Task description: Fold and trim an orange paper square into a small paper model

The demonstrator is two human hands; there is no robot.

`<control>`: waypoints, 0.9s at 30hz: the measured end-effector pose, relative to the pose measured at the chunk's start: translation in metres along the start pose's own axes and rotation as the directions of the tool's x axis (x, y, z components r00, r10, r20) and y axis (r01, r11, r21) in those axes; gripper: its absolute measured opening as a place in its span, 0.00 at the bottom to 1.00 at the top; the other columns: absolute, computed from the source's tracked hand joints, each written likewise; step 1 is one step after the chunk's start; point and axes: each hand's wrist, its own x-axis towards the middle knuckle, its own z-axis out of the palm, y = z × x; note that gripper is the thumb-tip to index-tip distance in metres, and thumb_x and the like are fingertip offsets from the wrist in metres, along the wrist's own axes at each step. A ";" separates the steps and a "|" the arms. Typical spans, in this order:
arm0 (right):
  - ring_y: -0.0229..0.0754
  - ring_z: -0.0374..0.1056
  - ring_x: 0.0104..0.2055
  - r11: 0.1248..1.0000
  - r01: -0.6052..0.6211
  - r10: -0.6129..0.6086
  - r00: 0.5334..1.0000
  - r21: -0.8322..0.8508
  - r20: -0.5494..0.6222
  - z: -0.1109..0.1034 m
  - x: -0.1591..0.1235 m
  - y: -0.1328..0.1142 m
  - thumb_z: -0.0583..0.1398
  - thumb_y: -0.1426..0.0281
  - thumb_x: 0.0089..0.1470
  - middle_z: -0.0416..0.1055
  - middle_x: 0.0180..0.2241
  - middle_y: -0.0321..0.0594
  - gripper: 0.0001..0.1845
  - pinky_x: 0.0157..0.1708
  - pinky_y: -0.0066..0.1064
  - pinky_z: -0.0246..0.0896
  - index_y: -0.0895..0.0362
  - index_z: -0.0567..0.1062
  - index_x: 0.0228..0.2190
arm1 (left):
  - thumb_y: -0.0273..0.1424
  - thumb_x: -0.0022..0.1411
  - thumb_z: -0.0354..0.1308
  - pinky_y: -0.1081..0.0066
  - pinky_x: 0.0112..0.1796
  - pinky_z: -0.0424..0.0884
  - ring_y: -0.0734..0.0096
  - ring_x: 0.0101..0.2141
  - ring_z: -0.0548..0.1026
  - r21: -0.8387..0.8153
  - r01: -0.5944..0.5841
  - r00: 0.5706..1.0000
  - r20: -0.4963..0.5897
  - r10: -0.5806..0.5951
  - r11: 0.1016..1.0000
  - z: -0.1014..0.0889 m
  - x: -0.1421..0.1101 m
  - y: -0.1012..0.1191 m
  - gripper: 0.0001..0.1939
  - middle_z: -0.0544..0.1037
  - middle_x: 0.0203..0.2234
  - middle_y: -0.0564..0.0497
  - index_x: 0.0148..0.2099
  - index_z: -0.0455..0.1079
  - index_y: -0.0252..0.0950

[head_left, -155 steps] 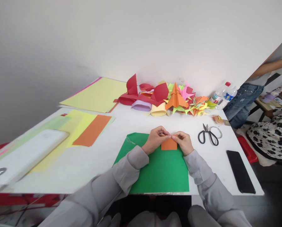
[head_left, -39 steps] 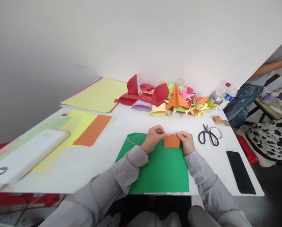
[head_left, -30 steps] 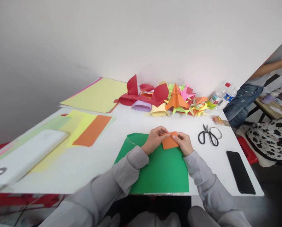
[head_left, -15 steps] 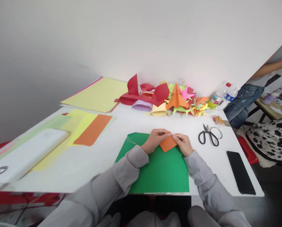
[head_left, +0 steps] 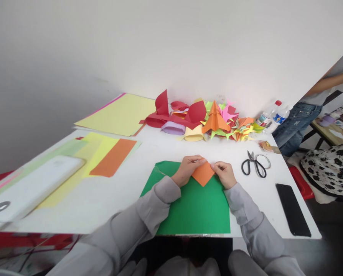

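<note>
A small orange paper square (head_left: 203,173) is held up with one corner pointing toward me, over a green sheet (head_left: 200,211) on the white table. My left hand (head_left: 188,168) pinches its upper left edge between thumb and fingers. On the opposite side, my right hand (head_left: 225,174) pinches the right corner, with thumb and forefinger closed on the paper. Whether the square has folds in it I cannot tell.
Black-handled scissors (head_left: 254,165) and a dark phone (head_left: 293,209) lie to the right. Folded paper pieces (head_left: 216,119) and bottles (head_left: 267,115) line the wall. Left are orange strips (head_left: 114,158), yellow sheets (head_left: 119,113) and a white device (head_left: 36,188). A person (head_left: 295,119) stands beyond the table.
The orange square has turned slightly and shows more of its face. My right hand has shifted a little to the right, while the left stays nearly in place.
</note>
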 end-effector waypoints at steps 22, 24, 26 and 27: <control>0.34 0.54 0.17 1.000 -0.004 0.004 0.999 0.006 0.041 -0.001 0.000 0.000 0.63 0.53 0.44 0.63 0.13 0.31 0.21 0.20 0.28 0.48 0.56 0.70 0.15 | 0.39 0.48 0.64 0.72 0.26 0.64 0.71 0.24 0.70 0.074 0.060 0.991 0.112 -0.068 0.995 -0.003 0.001 -0.007 0.13 0.74 0.21 0.51 0.27 0.75 0.32; 0.34 0.54 0.17 1.000 -0.010 0.010 0.999 0.006 0.041 0.000 -0.001 0.000 0.64 0.53 0.44 0.63 0.13 0.31 0.21 0.20 0.28 0.48 0.56 0.70 0.15 | 0.39 0.49 0.64 0.72 0.26 0.63 0.72 0.24 0.69 0.100 0.032 0.991 0.127 -0.045 0.994 -0.003 0.002 -0.008 0.14 0.73 0.22 0.51 0.26 0.74 0.31; 0.33 0.53 0.17 1.000 -0.021 0.020 0.999 0.009 0.031 0.000 0.000 0.001 0.63 0.54 0.44 0.63 0.13 0.31 0.21 0.20 0.28 0.47 0.56 0.69 0.15 | 0.39 0.49 0.64 0.73 0.27 0.62 0.72 0.25 0.68 0.087 0.019 0.992 0.126 -0.030 0.996 -0.003 0.002 -0.008 0.14 0.72 0.23 0.51 0.25 0.74 0.31; 0.33 0.53 0.17 1.000 -0.023 0.023 1.000 0.013 0.022 -0.001 0.000 0.001 0.63 0.54 0.44 0.63 0.13 0.30 0.21 0.20 0.28 0.47 0.56 0.68 0.14 | 0.39 0.49 0.64 0.73 0.27 0.62 0.72 0.25 0.68 0.070 0.021 0.992 0.120 -0.029 0.997 -0.003 0.002 -0.008 0.14 0.72 0.24 0.51 0.25 0.74 0.31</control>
